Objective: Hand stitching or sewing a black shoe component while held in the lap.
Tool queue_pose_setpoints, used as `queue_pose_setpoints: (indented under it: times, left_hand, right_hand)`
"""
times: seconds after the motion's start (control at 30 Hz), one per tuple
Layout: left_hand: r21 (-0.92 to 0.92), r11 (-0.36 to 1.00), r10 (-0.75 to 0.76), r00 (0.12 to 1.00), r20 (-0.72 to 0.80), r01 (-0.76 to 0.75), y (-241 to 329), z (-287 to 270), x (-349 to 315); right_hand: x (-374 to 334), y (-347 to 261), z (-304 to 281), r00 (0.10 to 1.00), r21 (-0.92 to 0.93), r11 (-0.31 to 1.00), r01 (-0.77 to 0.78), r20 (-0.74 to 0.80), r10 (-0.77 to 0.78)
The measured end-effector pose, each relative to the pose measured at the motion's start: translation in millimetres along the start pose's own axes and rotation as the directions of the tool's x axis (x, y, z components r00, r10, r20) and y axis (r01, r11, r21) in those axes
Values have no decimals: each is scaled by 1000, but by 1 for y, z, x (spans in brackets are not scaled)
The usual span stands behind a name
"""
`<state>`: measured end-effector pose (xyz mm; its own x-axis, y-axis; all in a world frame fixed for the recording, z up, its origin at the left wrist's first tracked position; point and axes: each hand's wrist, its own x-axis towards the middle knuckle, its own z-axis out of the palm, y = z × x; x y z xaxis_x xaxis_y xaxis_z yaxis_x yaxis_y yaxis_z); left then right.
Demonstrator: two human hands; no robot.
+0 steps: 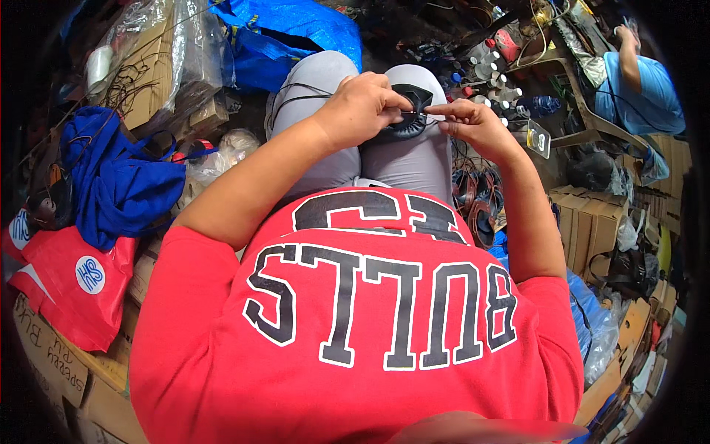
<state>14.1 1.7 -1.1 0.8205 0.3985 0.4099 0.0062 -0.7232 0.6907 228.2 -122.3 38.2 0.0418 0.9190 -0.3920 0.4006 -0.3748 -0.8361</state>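
Note:
A black leather shoe (405, 132), with gathered stitching around its edge, rests on my lap over the right knee. My left hand (364, 108) comes in from its left side, thumb and forefinger pinched at the shoe's opening on a thin dark thread. From the right, my right hand (477, 127) pinches thread close to the same spot, its forefinger stretched toward the left fingertips. A dark cord (302, 97) loops across my left knee beneath the left hand. The fingers partly cover the shoe, and its underside is hidden.
At the left lie blue cloth (122, 177) and a red plastic bag (78, 285) on cardboard. A blue tarp bag (296, 33) is beyond my knees. Several bottles (488, 70) stand at the far right, near another person in blue (640, 92). Cardboard boxes (588, 222) are stacked right.

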Motion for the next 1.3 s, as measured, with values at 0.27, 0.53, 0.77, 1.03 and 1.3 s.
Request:
queue_pose_setpoints:
  times: [0.27,0.53,0.77,1.03,1.3]
  left_hand:
    - [-418,784,-435,887,157,459,-9,23,-2]
    - [-572,646,-409,862,299,505,-14,33,12]
    - [-214,878,-340,873,349,428,-5,11,30]
    - [-76,882,-413,840,353,465,8,-12,20]
    - [-54,910,-367,857,362,412,16,-2,29]
  right_hand:
    - [4,-2,9,1000,240,971,-8,27,1]
    - [11,-3,7,999,223,974,-37,-17,42]
    - [28,-9,-2,995,124,992,-38,95,26]
    - [15,14,-10,997,354,934,55,27,-68]
    - [-25,23,7,970,120,991,57,-242,-26]
